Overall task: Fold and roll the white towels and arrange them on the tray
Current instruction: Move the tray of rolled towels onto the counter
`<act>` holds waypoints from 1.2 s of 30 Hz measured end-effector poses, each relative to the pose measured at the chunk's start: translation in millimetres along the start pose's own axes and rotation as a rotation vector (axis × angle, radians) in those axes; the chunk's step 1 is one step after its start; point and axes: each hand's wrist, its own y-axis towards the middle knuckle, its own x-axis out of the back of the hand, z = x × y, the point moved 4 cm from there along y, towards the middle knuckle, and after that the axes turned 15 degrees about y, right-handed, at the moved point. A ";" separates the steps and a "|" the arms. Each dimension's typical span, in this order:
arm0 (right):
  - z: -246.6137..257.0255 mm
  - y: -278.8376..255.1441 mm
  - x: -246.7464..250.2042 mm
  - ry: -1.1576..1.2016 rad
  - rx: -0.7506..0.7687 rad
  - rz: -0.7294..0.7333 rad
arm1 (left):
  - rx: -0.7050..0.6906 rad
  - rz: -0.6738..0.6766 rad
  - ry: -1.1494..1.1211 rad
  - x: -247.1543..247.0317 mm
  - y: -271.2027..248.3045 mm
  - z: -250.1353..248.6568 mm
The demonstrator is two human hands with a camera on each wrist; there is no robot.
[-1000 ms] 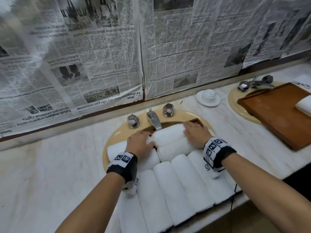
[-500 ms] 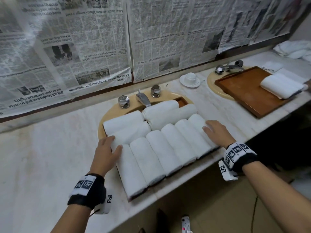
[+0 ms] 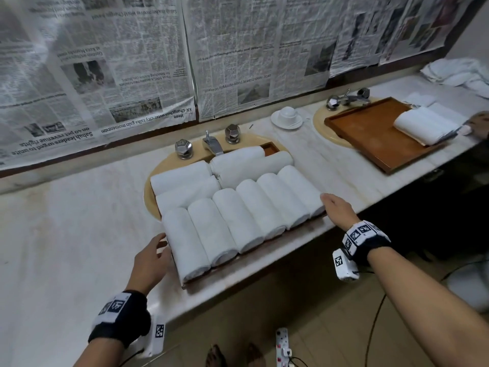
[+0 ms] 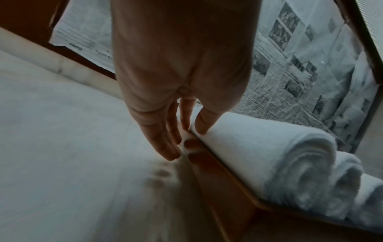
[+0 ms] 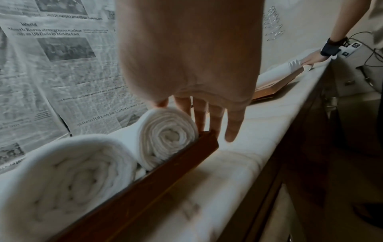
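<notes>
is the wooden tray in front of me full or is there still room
Nearly full: ten rolled white towels cover the brown wooden tray; only its far right corner shows bare.

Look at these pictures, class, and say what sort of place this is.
Probably a hotel-style bathroom vanity. A pale marble counter holds two oval beige basins with chrome taps, a wooden tray full of rolled white towels lies over one, and newspaper sheets cover the wall.

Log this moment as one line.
left hand: open at wooden tray edge | right hand: open at other edge | rolled white towels: fill tray
</notes>
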 end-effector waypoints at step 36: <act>-8.2 68.2 -7.0 0.320 -0.058 0.304 | 0.375 -0.196 -0.611 -41.1 -16.5 -17.7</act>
